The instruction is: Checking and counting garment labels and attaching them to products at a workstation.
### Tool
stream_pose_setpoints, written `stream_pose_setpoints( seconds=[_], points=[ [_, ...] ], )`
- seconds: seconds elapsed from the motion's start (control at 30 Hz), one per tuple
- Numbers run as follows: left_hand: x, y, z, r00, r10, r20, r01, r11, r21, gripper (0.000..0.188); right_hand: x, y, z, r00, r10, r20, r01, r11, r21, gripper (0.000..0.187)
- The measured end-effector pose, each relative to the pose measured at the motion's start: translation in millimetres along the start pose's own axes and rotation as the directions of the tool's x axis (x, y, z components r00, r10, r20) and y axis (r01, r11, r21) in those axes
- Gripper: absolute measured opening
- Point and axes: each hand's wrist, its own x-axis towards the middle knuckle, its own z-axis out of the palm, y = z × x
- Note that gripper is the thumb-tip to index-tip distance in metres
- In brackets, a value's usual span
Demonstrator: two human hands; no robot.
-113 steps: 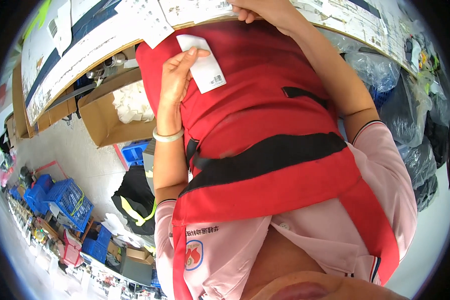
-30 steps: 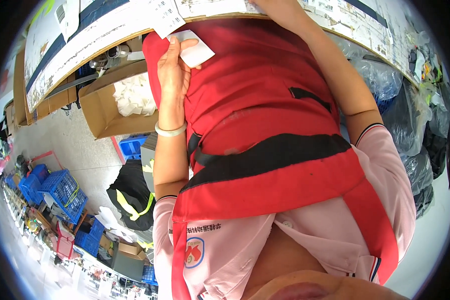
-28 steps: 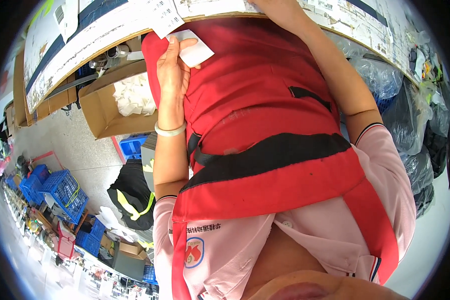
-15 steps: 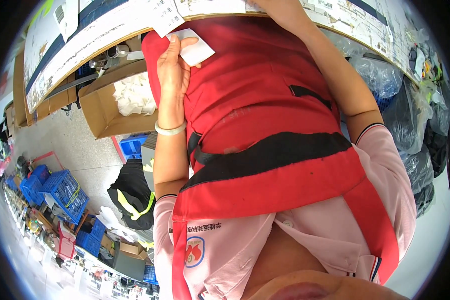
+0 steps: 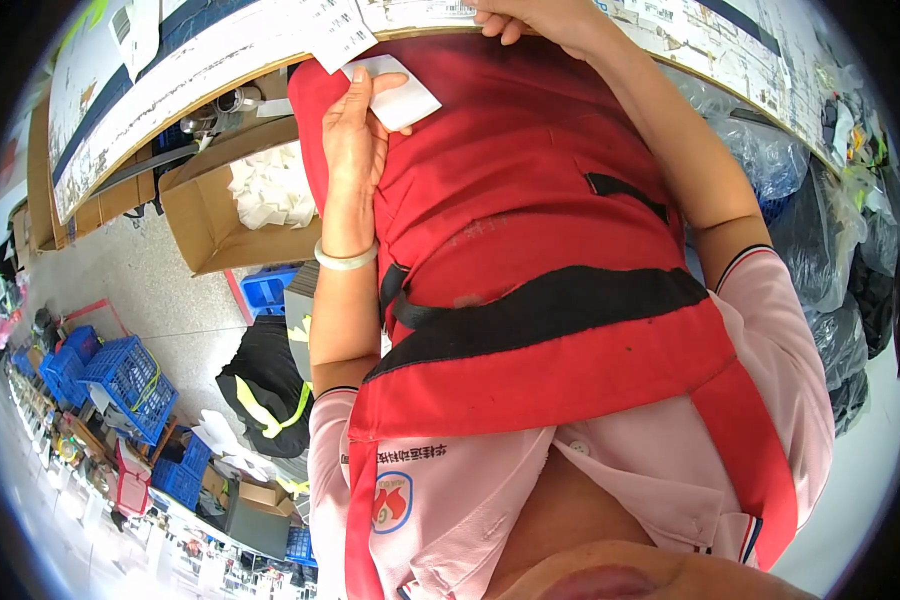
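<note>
My left hand [image 5: 352, 132] is closed on a small white square paper [image 5: 410, 98], thumb on top and fingers underneath, in front of the red apron [image 5: 510, 150]. Just beyond it, a white label sheet [image 5: 342, 38] with printed marks hangs over the table's near edge. At that same edge, further right, my right hand [image 5: 550, 22] has its fingers curled together beside another white label strip [image 5: 440, 12]. The upper frame edge cuts off part of this hand, and whatever its fingertips pinch is too hidden to name.
The worn white table [image 5: 210, 75] runs across the top. Below its left part stands a cardboard box [image 5: 195, 225] with white scraps [image 5: 272, 188]. Blue crates [image 5: 135, 385] and a black garment [image 5: 265, 385] are at left. Clear plastic bags [image 5: 820, 240] crowd the right.
My right hand has come slightly left and nearer, so its curled fingers show more. My left hand and the white paper have shifted a little to the right.
</note>
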Motion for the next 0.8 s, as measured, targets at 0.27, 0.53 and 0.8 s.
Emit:
stream_pose_setpoints(
  seconds=[0.27, 0.53, 0.8],
  points=[
    [0.6, -0.1, -0.2, 1.0, 0.0, -0.001, 0.0, 1.0, -0.004, 0.047, 4.9, 2.2, 0.7, 1.0, 0.026, -0.015, -0.026, 0.999, 0.02, 0.017],
    [-0.4, 1.1, 1.7, 1.0, -0.01, 0.003, 0.01, 1.0, 0.003, 0.047, 6.9, 7.3, -2.8, 0.999, 0.04, -0.001, -0.039, 0.999, 0.023, 0.017],
    [1.2, -1.0, -1.8, 1.0, -0.012, 0.014, 0.012, 1.0, 0.004, 0.046, 8.7, 7.0, 1.6, 0.999, 0.033, 0.005, -0.033, 0.999, 0.019, 0.016]
  ],
)
